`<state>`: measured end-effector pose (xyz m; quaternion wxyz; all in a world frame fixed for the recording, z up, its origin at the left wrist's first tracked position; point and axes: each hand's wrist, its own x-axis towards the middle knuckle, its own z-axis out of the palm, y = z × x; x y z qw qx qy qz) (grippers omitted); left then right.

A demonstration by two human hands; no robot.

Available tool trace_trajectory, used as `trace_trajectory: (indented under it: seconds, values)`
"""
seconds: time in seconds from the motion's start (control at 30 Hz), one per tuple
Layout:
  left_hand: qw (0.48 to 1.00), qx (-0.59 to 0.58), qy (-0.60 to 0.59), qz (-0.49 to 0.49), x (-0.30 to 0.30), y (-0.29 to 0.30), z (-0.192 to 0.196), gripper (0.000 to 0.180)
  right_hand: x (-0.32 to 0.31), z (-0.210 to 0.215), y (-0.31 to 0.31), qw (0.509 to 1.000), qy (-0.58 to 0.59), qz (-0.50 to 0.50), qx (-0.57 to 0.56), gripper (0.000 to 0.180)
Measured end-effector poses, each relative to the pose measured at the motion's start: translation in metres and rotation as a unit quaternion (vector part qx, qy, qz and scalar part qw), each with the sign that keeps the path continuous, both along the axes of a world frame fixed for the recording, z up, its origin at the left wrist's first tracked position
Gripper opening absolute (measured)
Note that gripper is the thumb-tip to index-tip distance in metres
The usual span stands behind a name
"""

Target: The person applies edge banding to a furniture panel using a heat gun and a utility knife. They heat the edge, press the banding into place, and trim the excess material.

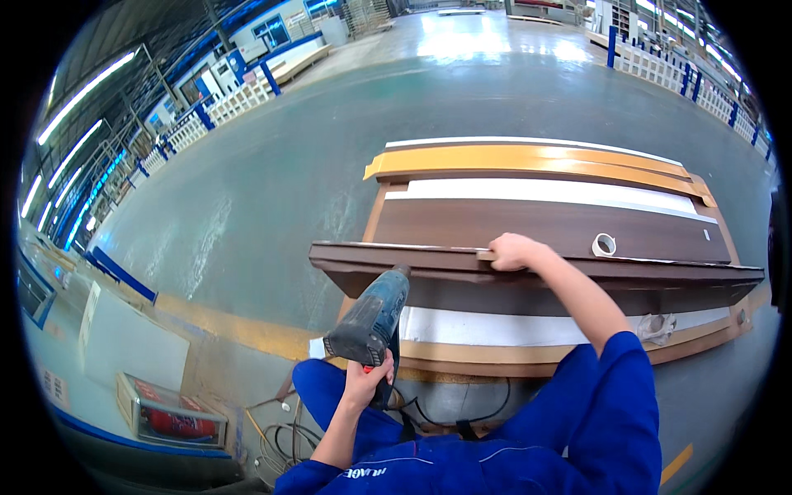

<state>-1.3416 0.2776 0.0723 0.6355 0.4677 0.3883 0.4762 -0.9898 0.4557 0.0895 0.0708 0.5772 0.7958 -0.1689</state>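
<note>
Now, left hand (pixel 365 375) gripping power tool (pixel 371 318), right hand (pixel 513 252) clasping dark board (pixel 536 276) edge

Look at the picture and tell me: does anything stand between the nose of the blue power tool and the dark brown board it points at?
Nothing visible does. The left hand grips the blue power tool, whose nose meets the near edge of the dark brown board. The right hand rests on the board's top edge, off to the side.
</note>
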Motion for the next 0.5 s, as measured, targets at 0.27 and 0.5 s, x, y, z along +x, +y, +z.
trace_trajectory:
  seconds: [0.27,0.5]
  values:
    - [0.998,-0.006,-0.019,0.062,0.003,0.012,-0.005,0.028,-0.042,0.000,0.013,1.000,0.021,-0.001,0.017,0.030]
    - [0.997,0.010,-0.028,0.078,-0.036,0.030,-0.011,0.031,-0.045,-0.002,0.020,0.999,-0.020,0.033,-0.001,0.035]
